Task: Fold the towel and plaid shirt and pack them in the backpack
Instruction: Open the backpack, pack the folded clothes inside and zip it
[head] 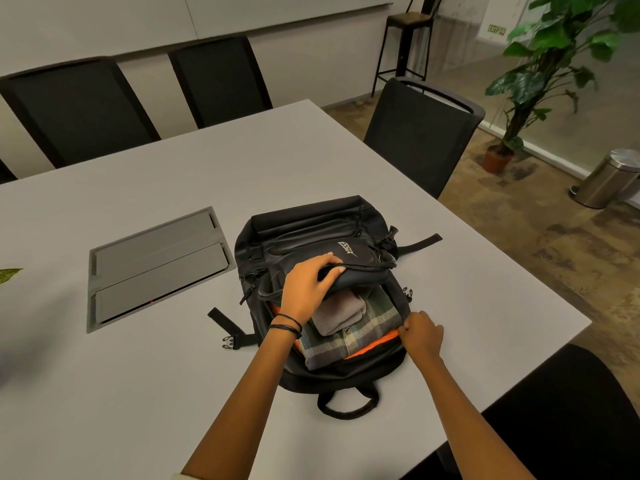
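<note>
A grey hatch (156, 265) sits flush in the bench (138, 393), left of the black backpack (311, 230). The left hand (308, 289) grips its flap (360, 268), raised over the folded towel (341, 315) lying on the plaid shirt (367, 327) inside. The right hand (424, 336) pinches the backpack's rim. A chair (419, 136) stands beyond.

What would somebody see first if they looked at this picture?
The black backpack lying open on the white table catches the eye first, with its orange lining showing. Inside it a folded grey towel lies on a plaid shirt. The left hand holds the flap up, and the right hand pinches the near edge of the opening.
</note>
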`<state>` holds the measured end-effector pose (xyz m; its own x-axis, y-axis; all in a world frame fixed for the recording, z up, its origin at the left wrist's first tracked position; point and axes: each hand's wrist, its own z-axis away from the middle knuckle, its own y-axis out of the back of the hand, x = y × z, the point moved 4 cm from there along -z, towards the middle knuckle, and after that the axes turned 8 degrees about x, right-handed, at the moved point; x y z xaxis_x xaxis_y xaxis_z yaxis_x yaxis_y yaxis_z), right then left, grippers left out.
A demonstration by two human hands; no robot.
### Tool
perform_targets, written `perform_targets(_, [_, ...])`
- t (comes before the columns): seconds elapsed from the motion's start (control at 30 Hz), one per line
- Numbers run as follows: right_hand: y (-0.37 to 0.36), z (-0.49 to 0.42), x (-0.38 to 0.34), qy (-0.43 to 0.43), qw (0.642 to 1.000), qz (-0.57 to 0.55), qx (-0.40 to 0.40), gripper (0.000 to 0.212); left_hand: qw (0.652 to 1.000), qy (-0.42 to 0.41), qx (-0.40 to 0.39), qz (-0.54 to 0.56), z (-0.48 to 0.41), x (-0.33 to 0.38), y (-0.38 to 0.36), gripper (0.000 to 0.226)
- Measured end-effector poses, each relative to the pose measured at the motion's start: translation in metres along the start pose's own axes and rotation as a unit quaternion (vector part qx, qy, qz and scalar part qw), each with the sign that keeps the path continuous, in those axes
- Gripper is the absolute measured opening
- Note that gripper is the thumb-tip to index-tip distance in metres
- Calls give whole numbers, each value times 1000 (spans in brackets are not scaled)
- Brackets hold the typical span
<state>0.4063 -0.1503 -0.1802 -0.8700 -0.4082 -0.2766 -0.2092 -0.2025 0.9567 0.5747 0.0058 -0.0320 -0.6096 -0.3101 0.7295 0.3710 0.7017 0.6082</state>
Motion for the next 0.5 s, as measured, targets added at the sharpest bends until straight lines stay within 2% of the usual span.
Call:
perform_targets(0.23, [12, 3, 4, -11, 998, -63, 8, 12, 1000, 4, 0, -6, 0, 1, -1, 19])
perform_targets(0.5, [33, -8, 2, -50, 992, -120, -2, 19, 1000, -2, 21, -10, -1, 4, 3, 15])
